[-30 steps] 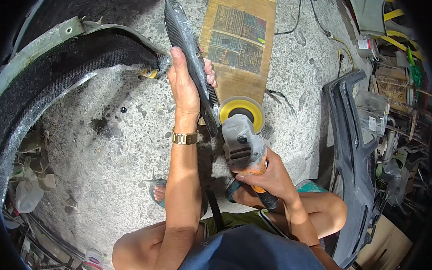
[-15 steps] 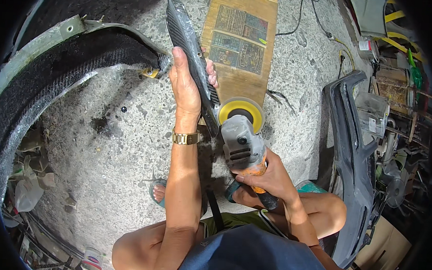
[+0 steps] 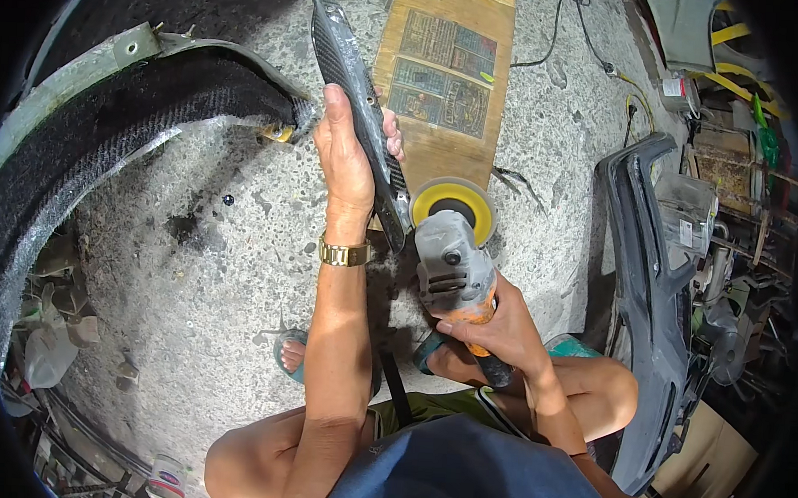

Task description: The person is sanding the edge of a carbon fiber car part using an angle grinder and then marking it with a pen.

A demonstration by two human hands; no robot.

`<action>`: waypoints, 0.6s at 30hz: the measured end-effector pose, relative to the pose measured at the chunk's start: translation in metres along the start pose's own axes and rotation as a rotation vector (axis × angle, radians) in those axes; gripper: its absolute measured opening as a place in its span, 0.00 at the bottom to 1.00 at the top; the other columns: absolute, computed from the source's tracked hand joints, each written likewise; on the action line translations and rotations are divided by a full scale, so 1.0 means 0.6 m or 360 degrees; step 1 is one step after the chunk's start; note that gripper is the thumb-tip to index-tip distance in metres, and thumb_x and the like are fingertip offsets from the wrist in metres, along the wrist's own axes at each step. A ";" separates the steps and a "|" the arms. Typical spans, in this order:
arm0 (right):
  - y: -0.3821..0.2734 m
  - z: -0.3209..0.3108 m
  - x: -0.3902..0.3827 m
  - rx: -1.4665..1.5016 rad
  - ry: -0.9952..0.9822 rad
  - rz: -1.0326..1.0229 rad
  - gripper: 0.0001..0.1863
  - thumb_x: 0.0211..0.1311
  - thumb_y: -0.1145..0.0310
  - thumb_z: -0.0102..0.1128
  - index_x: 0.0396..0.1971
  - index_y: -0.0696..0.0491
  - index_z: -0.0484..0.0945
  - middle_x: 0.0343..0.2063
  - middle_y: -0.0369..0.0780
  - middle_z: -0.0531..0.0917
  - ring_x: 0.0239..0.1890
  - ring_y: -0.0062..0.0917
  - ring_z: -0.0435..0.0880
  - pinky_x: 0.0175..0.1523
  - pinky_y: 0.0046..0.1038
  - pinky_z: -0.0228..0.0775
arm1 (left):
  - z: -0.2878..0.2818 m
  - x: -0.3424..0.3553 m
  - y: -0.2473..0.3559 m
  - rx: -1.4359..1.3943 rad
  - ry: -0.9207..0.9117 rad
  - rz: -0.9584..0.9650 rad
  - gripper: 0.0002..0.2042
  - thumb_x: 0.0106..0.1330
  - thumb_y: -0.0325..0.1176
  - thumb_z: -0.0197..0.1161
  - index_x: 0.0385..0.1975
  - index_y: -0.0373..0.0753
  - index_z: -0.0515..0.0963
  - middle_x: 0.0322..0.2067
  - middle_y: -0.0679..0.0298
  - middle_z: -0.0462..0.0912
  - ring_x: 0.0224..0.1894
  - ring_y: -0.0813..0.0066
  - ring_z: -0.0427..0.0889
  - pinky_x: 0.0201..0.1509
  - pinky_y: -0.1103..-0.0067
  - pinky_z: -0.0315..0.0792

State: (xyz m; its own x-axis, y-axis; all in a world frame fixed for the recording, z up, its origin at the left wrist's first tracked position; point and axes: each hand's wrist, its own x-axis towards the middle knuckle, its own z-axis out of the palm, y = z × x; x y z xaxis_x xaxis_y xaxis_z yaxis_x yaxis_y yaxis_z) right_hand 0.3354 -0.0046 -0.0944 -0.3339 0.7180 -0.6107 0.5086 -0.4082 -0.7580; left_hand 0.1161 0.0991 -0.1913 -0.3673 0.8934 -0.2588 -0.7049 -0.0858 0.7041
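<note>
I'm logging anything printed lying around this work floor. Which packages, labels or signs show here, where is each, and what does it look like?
Printed panels: on the flat cardboard sheet on the floor, beyond the left hand; dark rectangles on tan.
White label: on a grey part at the right, beside the long dark panel; small rectangle.

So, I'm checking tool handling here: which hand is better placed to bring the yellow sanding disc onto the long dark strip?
Right. The right hand already grips the grinder, its yellow disc right beside the dark strip. The left hand is occupied holding that strip.
</note>
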 end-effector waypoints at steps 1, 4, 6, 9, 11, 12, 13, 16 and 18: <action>-0.002 -0.002 0.000 0.0019 0.0005 0.0017 0.37 0.48 0.66 0.80 0.57 0.63 0.71 0.41 0.44 0.87 0.43 0.23 0.85 0.54 0.30 0.76 | 0.002 -0.001 0.001 0.0058 -0.0023 -0.0009 0.36 0.73 0.68 0.43 0.45 0.32 0.71 0.21 0.62 0.74 0.19 0.77 0.73 0.23 0.80 0.71; 0.008 0.000 0.000 0.0094 -0.0011 -0.0012 0.37 0.48 0.66 0.80 0.56 0.63 0.72 0.41 0.44 0.87 0.43 0.24 0.85 0.54 0.30 0.76 | 0.003 -0.001 0.002 0.0115 -0.0042 -0.0017 0.37 0.73 0.69 0.41 0.47 0.32 0.71 0.22 0.63 0.73 0.20 0.76 0.72 0.25 0.79 0.70; 0.005 0.001 0.002 0.0049 -0.0014 -0.0015 0.36 0.48 0.66 0.81 0.56 0.63 0.72 0.41 0.44 0.87 0.43 0.24 0.85 0.54 0.30 0.76 | 0.001 -0.002 0.002 0.0117 -0.0037 -0.0016 0.37 0.73 0.69 0.41 0.47 0.32 0.71 0.22 0.63 0.73 0.20 0.77 0.72 0.25 0.79 0.70; 0.008 0.002 0.002 -0.0012 -0.0002 -0.0035 0.36 0.48 0.66 0.81 0.56 0.63 0.72 0.41 0.44 0.87 0.43 0.24 0.85 0.53 0.30 0.76 | 0.001 -0.001 0.000 0.0097 -0.0040 -0.0008 0.37 0.73 0.69 0.41 0.47 0.32 0.71 0.22 0.63 0.73 0.20 0.77 0.72 0.24 0.80 0.70; 0.008 0.003 0.002 -0.0024 0.0005 -0.0056 0.36 0.48 0.66 0.81 0.55 0.62 0.73 0.41 0.44 0.87 0.43 0.24 0.85 0.53 0.30 0.76 | 0.000 -0.001 -0.001 0.0100 -0.0034 -0.0004 0.37 0.73 0.69 0.42 0.47 0.32 0.71 0.22 0.63 0.73 0.20 0.77 0.72 0.24 0.80 0.70; 0.003 0.004 0.001 -0.0002 0.0017 -0.0044 0.36 0.48 0.65 0.81 0.55 0.63 0.73 0.41 0.44 0.87 0.43 0.24 0.85 0.53 0.30 0.76 | 0.000 -0.001 -0.001 0.0101 -0.0031 -0.0001 0.37 0.73 0.69 0.42 0.47 0.32 0.71 0.22 0.63 0.73 0.20 0.77 0.72 0.24 0.80 0.70; 0.001 0.004 0.000 0.0019 0.0032 -0.0029 0.36 0.48 0.65 0.81 0.55 0.63 0.73 0.41 0.44 0.87 0.43 0.24 0.86 0.53 0.30 0.76 | 0.002 -0.001 -0.002 0.0054 -0.0032 0.0018 0.34 0.73 0.67 0.44 0.45 0.33 0.71 0.21 0.63 0.74 0.19 0.78 0.73 0.22 0.81 0.70; 0.004 0.002 0.000 -0.0007 -0.0016 -0.0017 0.36 0.48 0.65 0.81 0.55 0.63 0.72 0.41 0.44 0.87 0.43 0.25 0.86 0.53 0.30 0.76 | 0.002 -0.001 -0.002 -0.0004 -0.0035 0.0021 0.32 0.73 0.65 0.46 0.43 0.35 0.72 0.20 0.64 0.75 0.17 0.80 0.73 0.20 0.82 0.71; 0.009 0.004 0.000 -0.0012 -0.0004 -0.0028 0.37 0.48 0.65 0.81 0.55 0.63 0.72 0.41 0.45 0.87 0.43 0.25 0.86 0.53 0.30 0.76 | 0.003 -0.001 -0.003 -0.0018 -0.0039 0.0001 0.32 0.73 0.65 0.46 0.43 0.36 0.72 0.20 0.64 0.75 0.17 0.80 0.73 0.20 0.82 0.71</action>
State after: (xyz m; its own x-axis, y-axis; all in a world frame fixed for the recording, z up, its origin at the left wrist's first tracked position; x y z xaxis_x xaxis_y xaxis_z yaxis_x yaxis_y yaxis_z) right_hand 0.3362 -0.0083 -0.0988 -0.3448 0.7235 -0.5981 0.5086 -0.3916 -0.7668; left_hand 0.1186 0.0996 -0.1910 -0.3527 0.9039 -0.2419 -0.7115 -0.0911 0.6967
